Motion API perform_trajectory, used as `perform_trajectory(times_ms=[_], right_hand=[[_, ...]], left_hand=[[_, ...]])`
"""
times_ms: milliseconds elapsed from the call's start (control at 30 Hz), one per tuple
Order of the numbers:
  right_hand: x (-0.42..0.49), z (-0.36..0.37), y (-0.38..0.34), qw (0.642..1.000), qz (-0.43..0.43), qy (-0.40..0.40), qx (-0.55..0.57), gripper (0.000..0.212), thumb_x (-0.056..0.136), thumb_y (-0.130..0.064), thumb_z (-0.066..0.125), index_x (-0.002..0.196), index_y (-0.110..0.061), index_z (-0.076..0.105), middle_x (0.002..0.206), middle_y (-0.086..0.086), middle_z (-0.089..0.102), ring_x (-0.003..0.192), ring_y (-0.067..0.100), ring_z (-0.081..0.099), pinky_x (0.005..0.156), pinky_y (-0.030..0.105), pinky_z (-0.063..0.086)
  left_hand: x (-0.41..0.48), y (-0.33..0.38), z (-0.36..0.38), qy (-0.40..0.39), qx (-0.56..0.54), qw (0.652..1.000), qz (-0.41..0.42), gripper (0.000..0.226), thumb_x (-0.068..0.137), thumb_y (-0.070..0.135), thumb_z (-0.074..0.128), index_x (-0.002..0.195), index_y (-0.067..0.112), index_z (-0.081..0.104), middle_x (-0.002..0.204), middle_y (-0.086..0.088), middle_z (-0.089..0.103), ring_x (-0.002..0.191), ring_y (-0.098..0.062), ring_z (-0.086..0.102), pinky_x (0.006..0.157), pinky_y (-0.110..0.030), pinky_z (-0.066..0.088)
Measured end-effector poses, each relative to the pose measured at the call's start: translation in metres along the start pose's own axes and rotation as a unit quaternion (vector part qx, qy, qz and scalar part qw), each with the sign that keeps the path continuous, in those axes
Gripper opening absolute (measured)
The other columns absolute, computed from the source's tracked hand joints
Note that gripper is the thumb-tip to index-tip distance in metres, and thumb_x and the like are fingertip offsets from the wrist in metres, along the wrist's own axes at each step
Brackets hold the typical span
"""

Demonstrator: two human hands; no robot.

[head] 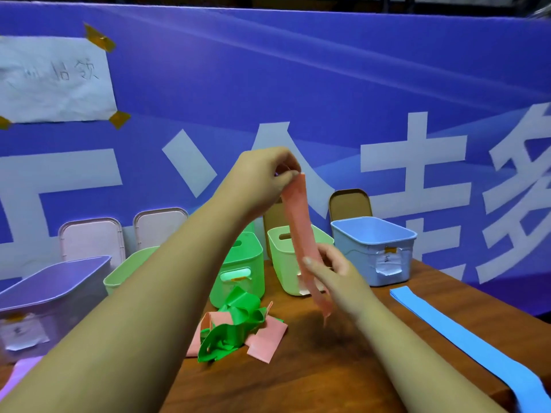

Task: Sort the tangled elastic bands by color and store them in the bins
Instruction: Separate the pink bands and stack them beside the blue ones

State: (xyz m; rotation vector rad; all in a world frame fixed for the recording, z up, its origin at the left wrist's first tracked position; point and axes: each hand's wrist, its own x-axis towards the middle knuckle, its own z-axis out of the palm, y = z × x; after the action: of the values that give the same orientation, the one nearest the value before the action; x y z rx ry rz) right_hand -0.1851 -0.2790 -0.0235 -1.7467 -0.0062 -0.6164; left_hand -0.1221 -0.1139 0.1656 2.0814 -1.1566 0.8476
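Wooden counter [313, 380], blue banner [328, 84] behind: left grip [262, 177] pinches pink band [298, 222] at top, right grip [334, 269] pinches it lower; limp, light, stretchy, likely best held near the ends.

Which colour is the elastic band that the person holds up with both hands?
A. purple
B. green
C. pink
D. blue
C: the pink band hangs between the left hand, which pinches its top end, and the right hand, which holds it lower down, while the blue band lies flat on the table.
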Motion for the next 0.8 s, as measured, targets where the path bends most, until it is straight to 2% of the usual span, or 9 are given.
perform_trajectory(times_ms=[67, 100, 167, 267, 367, 467, 600, 700, 800], right_hand=[[-0.001, 0.006, -0.003, 0.999, 0.025, -0.031, -0.009, 0.065, 0.082, -0.076, 0.067, 0.138, -0.045, 0.059, 0.122, -0.019, 0.072, 0.115, 0.007, 0.069, 0.100, 0.038, 0.058], [-0.002, 0.009, -0.004, 0.999, 0.034, -0.042, -0.001, 0.065, 0.081, -0.076, 0.069, 0.138, -0.044, 0.060, 0.121, -0.020, 0.074, 0.114, 0.005, 0.070, 0.104, 0.040, 0.057], [-0.004, 0.012, -0.003, 0.997, 0.045, -0.055, 0.040, 0.056, 0.087, -0.067, 0.072, 0.136, -0.040, 0.063, 0.121, -0.019, 0.076, 0.115, 0.004, 0.071, 0.107, 0.039, 0.056], [-0.015, 0.016, -0.003, 0.994, 0.055, -0.060, 0.075, 0.039, 0.097, -0.059, 0.067, 0.129, -0.038, 0.068, 0.121, -0.015, 0.078, 0.118, 0.006, 0.071, 0.104, 0.031, 0.056], [-0.023, 0.021, 0.001, 0.993, 0.085, -0.060, 0.063, 0.035, 0.097, -0.066, 0.063, 0.124, -0.045, 0.070, 0.120, -0.018, 0.077, 0.120, 0.009, 0.070, 0.113, 0.043, 0.052], [-0.031, 0.028, 0.000, 0.991, 0.106, -0.069, 0.054, 0.027, 0.105, -0.055, 0.057, 0.123, -0.040, 0.071, 0.111, -0.010, 0.081, 0.111, 0.012, 0.075, 0.109, 0.047, 0.055], [-0.041, 0.032, -0.004, 0.991, 0.116, -0.061, 0.035, 0.024, 0.107, -0.051, 0.054, 0.113, -0.041, 0.075, 0.105, -0.020, 0.079, 0.104, 0.005, 0.074, 0.103, 0.039, 0.058], [-0.048, 0.028, -0.001, 0.993, 0.107, -0.054, -0.001, 0.024, 0.107, -0.050, 0.057, 0.103, -0.036, 0.077, 0.098, -0.014, 0.079, 0.095, 0.005, 0.075, 0.099, 0.044, 0.060], [-0.056, 0.024, 0.000, 0.992, 0.104, -0.062, -0.031, 0.022, 0.107, -0.048, 0.057, 0.105, -0.035, 0.075, 0.098, -0.018, 0.078, 0.093, 0.001, 0.074, 0.094, 0.037, 0.062]], left_hand=[[0.001, 0.000, -0.002, -0.001, 0.001, 1.000, 0.004, 0.007, 0.102, 0.026, 0.068, 0.106, 0.027, 0.074, 0.097, 0.010, 0.070, 0.085, -0.007, 0.062, 0.059, -0.005, 0.044], [0.002, -0.001, -0.003, 0.002, 0.008, 1.000, 0.009, 0.008, 0.102, 0.027, 0.067, 0.106, 0.027, 0.074, 0.097, 0.011, 0.070, 0.086, -0.007, 0.061, 0.065, -0.008, 0.044], [0.002, -0.003, -0.005, 0.005, 0.019, 1.000, 0.013, 0.010, 0.103, 0.028, 0.065, 0.108, 0.028, 0.074, 0.098, 0.014, 0.068, 0.092, -0.007, 0.060, 0.077, -0.021, 0.045], [0.001, -0.008, -0.006, 0.007, 0.020, 1.000, 0.009, 0.014, 0.104, 0.027, 0.061, 0.110, 0.028, 0.073, 0.098, 0.015, 0.067, 0.095, -0.007, 0.060, 0.080, -0.025, 0.044], [-0.001, -0.013, -0.006, 0.005, 0.018, 1.000, 0.001, 0.016, 0.106, 0.026, 0.059, 0.112, 0.029, 0.073, 0.105, 0.012, 0.071, 0.097, -0.008, 0.062, 0.082, -0.025, 0.047], [-0.001, -0.018, -0.005, 0.007, 0.018, 1.000, -0.004, 0.017, 0.107, 0.026, 0.057, 0.114, 0.028, 0.073, 0.109, 0.011, 0.072, 0.101, -0.010, 0.063, 0.084, -0.027, 0.048], [0.002, -0.024, -0.004, 0.016, 0.019, 1.000, -0.011, 0.017, 0.107, 0.025, 0.057, 0.113, 0.027, 0.073, 0.110, 0.009, 0.072, 0.101, -0.012, 0.063, 0.086, -0.031, 0.051], [0.005, -0.029, 0.001, 0.016, 0.012, 1.000, -0.022, 0.016, 0.107, 0.025, 0.058, 0.112, 0.027, 0.073, 0.104, 0.010, 0.069, 0.092, -0.013, 0.062, 0.082, -0.032, 0.053], [0.005, -0.036, 0.010, 0.016, 0.002, 0.999, -0.035, 0.016, 0.107, 0.025, 0.058, 0.111, 0.026, 0.073, 0.103, 0.008, 0.067, 0.093, -0.016, 0.063, 0.079, -0.036, 0.058]])
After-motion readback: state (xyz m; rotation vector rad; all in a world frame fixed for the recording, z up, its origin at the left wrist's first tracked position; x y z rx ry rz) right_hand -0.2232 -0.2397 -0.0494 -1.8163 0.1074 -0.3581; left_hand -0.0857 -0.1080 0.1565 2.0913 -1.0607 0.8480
